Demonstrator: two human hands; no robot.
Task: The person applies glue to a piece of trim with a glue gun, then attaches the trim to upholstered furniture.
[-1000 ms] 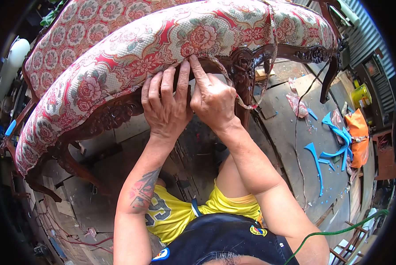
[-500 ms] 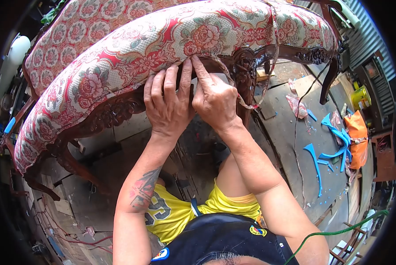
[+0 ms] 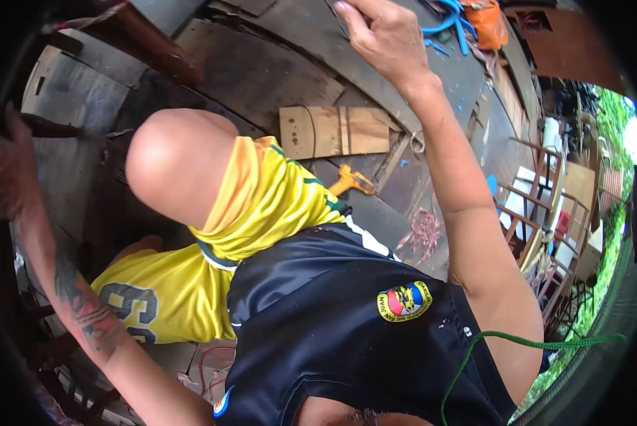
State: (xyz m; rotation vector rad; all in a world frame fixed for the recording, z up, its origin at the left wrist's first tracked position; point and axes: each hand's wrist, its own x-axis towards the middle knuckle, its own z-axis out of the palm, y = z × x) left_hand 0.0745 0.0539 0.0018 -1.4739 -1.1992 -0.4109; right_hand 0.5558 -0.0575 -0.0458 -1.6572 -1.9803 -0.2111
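My right hand (image 3: 386,39) is raised at the top of the view, over the floorboards. Its fingers are curled, with the thumb pressed towards them; a thin dark line shows beside the thumb, and I cannot tell what the fingers hold. Far out at the left edge, in shadow, is my left hand (image 3: 9,167), smeared by motion. Close beside it is a dark wooden leg (image 3: 52,126). A thicker dark brown carved leg (image 3: 144,39) stands at the upper left. The patterned upholstery is out of view.
A pale wooden board (image 3: 333,131) lies on the floor beyond my knee. Near it is an orange-handled tool (image 3: 352,181). Blue strips (image 3: 443,21) and an orange bag (image 3: 485,21) lie at the upper right. Wooden frames (image 3: 539,206) stand to the right, and a green cord (image 3: 531,341) crosses my shoulder.
Both hands have left the seat's upholstered edge and moved apart, the left to the far left, the right upward and right. My view has swung down and right, taking in more floor.
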